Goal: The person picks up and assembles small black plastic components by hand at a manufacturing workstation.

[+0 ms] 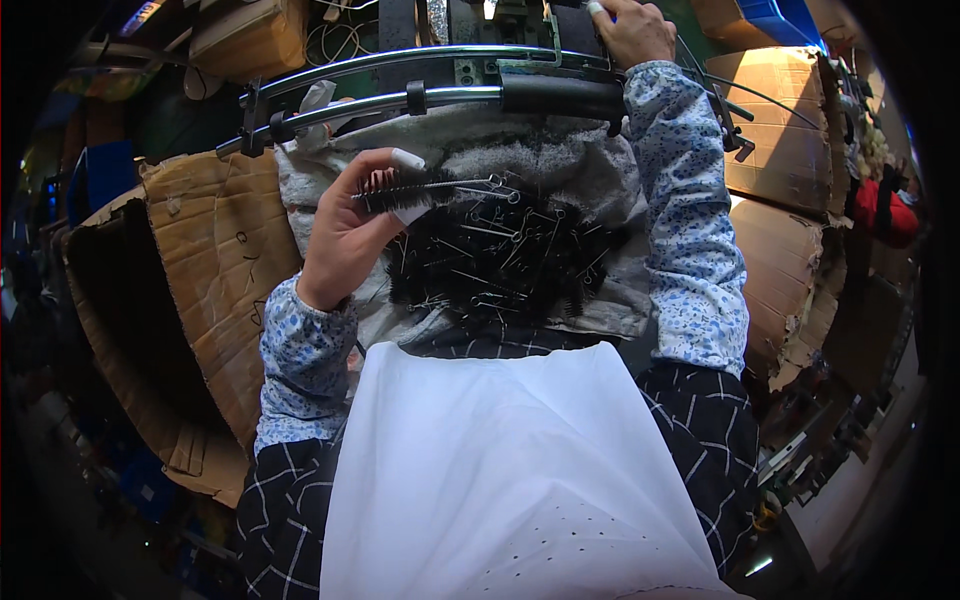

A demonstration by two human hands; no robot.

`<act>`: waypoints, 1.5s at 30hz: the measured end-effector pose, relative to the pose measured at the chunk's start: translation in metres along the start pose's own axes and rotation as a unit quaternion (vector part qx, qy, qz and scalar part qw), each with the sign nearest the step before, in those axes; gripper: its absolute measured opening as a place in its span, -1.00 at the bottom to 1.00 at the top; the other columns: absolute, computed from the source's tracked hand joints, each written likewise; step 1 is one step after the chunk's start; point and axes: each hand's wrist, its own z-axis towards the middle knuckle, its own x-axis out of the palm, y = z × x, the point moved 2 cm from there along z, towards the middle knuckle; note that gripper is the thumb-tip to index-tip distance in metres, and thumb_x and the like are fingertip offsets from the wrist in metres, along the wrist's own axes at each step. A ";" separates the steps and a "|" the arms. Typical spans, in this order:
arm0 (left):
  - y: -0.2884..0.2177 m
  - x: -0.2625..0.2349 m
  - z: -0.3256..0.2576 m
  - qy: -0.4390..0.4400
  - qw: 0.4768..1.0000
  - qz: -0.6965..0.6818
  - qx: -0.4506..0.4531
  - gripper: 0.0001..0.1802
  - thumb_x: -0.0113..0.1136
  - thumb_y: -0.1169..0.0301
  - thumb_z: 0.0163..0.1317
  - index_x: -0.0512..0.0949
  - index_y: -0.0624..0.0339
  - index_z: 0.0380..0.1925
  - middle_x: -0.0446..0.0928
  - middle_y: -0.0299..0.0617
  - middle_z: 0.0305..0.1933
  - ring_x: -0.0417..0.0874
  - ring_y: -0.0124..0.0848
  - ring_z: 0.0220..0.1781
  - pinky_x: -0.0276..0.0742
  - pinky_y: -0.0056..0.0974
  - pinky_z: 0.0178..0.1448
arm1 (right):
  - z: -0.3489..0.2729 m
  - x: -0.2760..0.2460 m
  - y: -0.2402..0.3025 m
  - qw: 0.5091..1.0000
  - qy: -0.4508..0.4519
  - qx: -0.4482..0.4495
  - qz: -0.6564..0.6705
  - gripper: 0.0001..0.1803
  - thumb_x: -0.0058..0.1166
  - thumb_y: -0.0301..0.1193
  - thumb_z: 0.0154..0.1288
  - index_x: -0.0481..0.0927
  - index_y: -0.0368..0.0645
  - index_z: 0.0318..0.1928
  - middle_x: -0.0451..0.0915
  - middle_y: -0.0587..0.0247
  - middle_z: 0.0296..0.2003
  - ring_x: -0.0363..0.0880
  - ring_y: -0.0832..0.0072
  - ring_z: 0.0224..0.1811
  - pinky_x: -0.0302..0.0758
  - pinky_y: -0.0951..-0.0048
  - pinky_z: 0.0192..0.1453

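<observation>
Now, left fingers point(367, 162) pinch one brush point(388, 193), a brush heap point(500, 250) (uncountable) to their right; right fingers point(608, 24), can't tell.

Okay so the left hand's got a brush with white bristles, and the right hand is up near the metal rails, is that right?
Not quite: in the head view, the brush in the left hand is black-bristled, not white-bristled. The right hand is indeed up near the metal rails.
</observation>
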 end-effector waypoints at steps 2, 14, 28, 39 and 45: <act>0.001 0.004 0.005 -0.002 1.000 0.005 -0.004 -0.57 0.12 0.59 0.16 0.33 0.20 0.06 0.49 -0.27 -0.14 0.54 -0.57 -0.13 0.55 -0.48 -0.08 | 0.011 0.004 -0.025 0.999 -0.033 -0.013 -0.027 -0.72 -0.07 -0.12 0.22 0.65 0.08 -0.29 0.62 0.25 -0.32 0.47 0.20 -0.12 0.35 0.07 -0.06; 0.009 0.025 0.015 0.000 0.998 0.035 -0.053 -0.65 0.15 0.51 0.18 0.38 0.22 -0.01 0.51 -0.33 -0.19 0.54 -0.62 -0.20 0.52 -0.51 -0.13 | -0.047 -0.073 0.003 0.946 -0.176 -0.256 0.091 -0.72 0.07 -0.36 0.24 0.53 -0.16 -0.05 0.58 0.04 -0.19 0.59 0.20 -0.18 0.54 0.34 -0.15; 0.032 0.016 0.006 -0.029 0.987 0.059 -0.148 -0.73 0.18 0.52 0.15 0.45 0.20 -0.12 0.51 -0.35 -0.27 0.49 -0.65 -0.32 0.44 -0.54 -0.27 | -0.091 -0.083 0.086 0.923 -0.189 -0.207 0.265 -0.73 0.06 -0.63 0.05 0.55 -0.20 -0.18 0.57 0.08 -0.32 0.59 0.18 -0.33 0.57 0.34 -0.24; 0.024 0.021 0.008 -0.015 0.991 0.023 -0.131 -0.72 0.21 0.50 0.14 0.45 0.18 -0.13 0.49 -0.34 -0.26 0.48 -0.68 -0.34 0.41 -0.58 -0.29 | -0.001 0.009 0.033 0.987 -0.108 -0.119 -0.015 -0.76 -0.11 -0.33 0.17 0.63 0.04 -0.25 0.53 0.31 -0.35 0.51 0.36 -0.20 0.38 0.27 -0.09; 0.025 0.020 0.008 -0.007 0.991 0.031 -0.127 -0.72 0.21 0.50 0.14 0.45 0.17 -0.13 0.49 -0.35 -0.29 0.48 -0.67 -0.35 0.41 -0.58 -0.30 | 0.000 0.010 0.031 0.985 -0.096 -0.138 0.034 -0.76 -0.07 -0.32 0.16 0.63 0.04 -0.21 0.54 0.31 -0.35 0.50 0.36 -0.18 0.34 0.26 -0.09</act>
